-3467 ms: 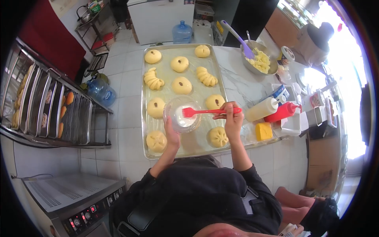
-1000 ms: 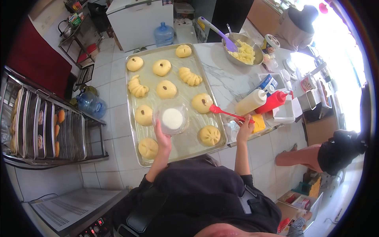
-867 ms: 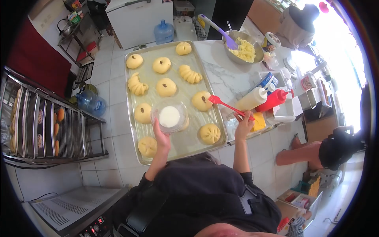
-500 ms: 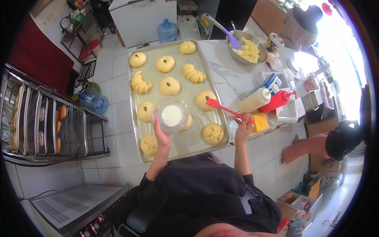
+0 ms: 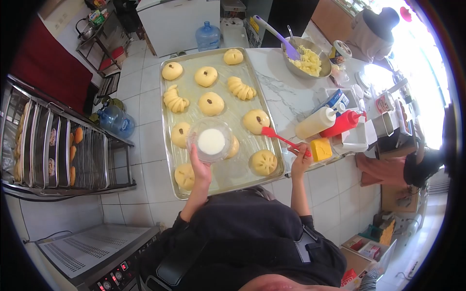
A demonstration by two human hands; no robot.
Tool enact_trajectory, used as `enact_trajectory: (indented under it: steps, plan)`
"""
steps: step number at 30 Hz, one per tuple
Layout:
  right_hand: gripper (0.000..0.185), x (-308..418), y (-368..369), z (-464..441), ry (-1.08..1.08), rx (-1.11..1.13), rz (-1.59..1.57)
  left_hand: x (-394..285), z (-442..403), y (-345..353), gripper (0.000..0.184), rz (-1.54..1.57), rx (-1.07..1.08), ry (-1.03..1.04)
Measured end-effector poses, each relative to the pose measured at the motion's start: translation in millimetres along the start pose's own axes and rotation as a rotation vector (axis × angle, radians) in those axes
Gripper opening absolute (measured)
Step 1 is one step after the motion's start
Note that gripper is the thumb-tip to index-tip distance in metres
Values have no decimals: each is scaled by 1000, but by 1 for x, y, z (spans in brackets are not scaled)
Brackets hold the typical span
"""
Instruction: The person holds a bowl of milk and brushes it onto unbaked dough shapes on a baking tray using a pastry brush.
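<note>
My left hand (image 5: 200,167) grips a clear bowl (image 5: 224,139) with white liquid (image 5: 211,141) in it, above the lower part of the baking tray (image 5: 226,180). Part of a dough piece is hidden under the bowl. A red pastry brush (image 5: 280,137) is held by its handle in my right hand (image 5: 301,158), beside the tray's right edge. The brush head is at the lower right side of a round bun (image 5: 256,121) with a dark spot on top. Several pale dough pieces lie on the tray, including ridged crescents (image 5: 241,88) and a slit round (image 5: 264,162).
Right of the tray stand a cream squeeze bottle (image 5: 313,123), a red one (image 5: 341,124) and a yellow block (image 5: 321,149). A metal bowl (image 5: 300,71) holds yellow mash and a purple spatula. A tray rack (image 5: 87,150) is at left; another person (image 5: 388,169) stands at right.
The brush head has dropped from the round bun's right side to its lower right edge, and my right hand has lowered slightly. The person at right has shifted. My left hand stays with the bowl.
</note>
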State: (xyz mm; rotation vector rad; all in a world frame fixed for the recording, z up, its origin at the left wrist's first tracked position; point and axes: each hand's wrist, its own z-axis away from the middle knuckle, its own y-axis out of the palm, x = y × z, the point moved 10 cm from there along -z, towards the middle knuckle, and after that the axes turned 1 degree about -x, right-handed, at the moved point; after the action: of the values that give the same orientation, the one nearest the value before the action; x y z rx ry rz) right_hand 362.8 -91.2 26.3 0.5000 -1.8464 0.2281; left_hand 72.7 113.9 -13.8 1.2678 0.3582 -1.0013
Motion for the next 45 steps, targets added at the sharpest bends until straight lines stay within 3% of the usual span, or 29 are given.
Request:
enact_trajectory:
  steps: [2, 6, 8, 11, 17, 20, 26, 32, 36, 42, 45]
  plan:
    - [19, 7, -9, -1, -60, -70, 19, -2, 1, 0, 51, 41, -8, 11]
    - [20, 38, 35, 22, -423, 173, 419, -6, 6, 5, 51, 22, -9, 17]
    - [20, 64, 64, 40, -486, 277, 450, -8, 6, 8, 51, 21, 12, 25]
    - [9, 68, 76, 45, -381, 274, 296, -12, 9, 8, 52, 35, -12, 51]
    - [22, 26, 61, 19, -267, 223, 297, -13, 8, 5, 50, 48, 2, 69]
    - [24, 40, 39, 2, -161, 187, 305, -7, 11, 3, 50, 42, -13, 26]
    - [29, 107, 72, -9, -1, 107, -211, 11, 10, 12, 50, 45, 58, 1]
    - [30, 105, 126, 9, -6, 448, -23, 16, 12, 17, 49, 23, 70, -10]
    - [30, 97, 113, -8, 146, 283, -170, 15, 10, 18, 48, 28, 94, 37]
    - [30, 48, 74, -69, 151, 60, -235, 3, 9, 10, 48, -6, 66, 61]
    - [34, 13, 79, -81, 154, 78, -60, -7, 7, 1, 49, 39, -19, 76]
